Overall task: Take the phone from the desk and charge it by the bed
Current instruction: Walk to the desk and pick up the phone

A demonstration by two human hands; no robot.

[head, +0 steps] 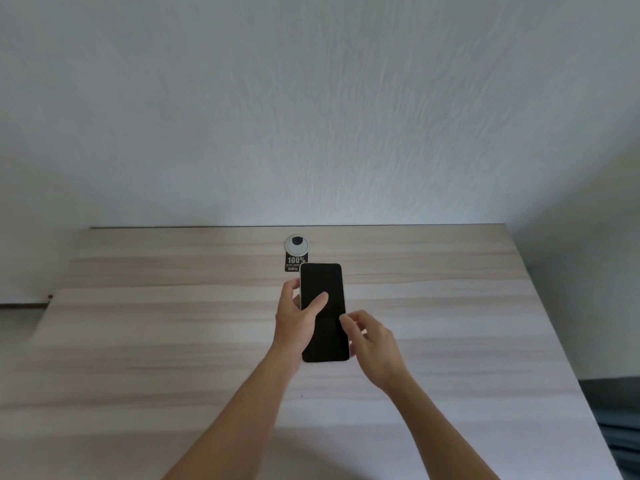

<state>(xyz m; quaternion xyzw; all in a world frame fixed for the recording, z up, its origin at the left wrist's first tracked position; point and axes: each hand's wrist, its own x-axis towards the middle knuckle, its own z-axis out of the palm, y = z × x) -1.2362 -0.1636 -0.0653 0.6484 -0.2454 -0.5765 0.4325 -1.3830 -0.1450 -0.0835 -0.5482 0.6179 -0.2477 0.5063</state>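
While both bare forearms reach up from the bottom edge of the frame, the left hand [294, 323] holds a slim rectangular phone with a dark, unlit screen and pale silver edge [323, 313] just below the centre of the picture. Its thumb lies across the glass, pointing toward the right, and the other fingers curl around the phone's left side and behind it, so only one or two fingertips show at the upper left of the device. The phone stands lengthwise, its top end pointing toward the wall; whether its back touches the surface below cannot be told from this angle.

To the lower right of the phone, the right hand [372, 341] meets the device with loosely curled, slightly parted fingers. Its fingertips [344, 320] reach the right edge of the screen, and the thumb appears to sit near the lower right edge, though a firm pinch cannot be confirmed.

Beneath both hands spreads a light wood-grain desk with pale brown streaks [138, 341], filling the lower half of the frame. Near its far edge, just above the phone, sits a round grey cable grommet with a dark opening [296, 244], and a small black sticker printed "100%" [293, 263] lies directly below it, partly hidden by the phone's top corner. A white textured wall [311, 98] occupies the upper half.
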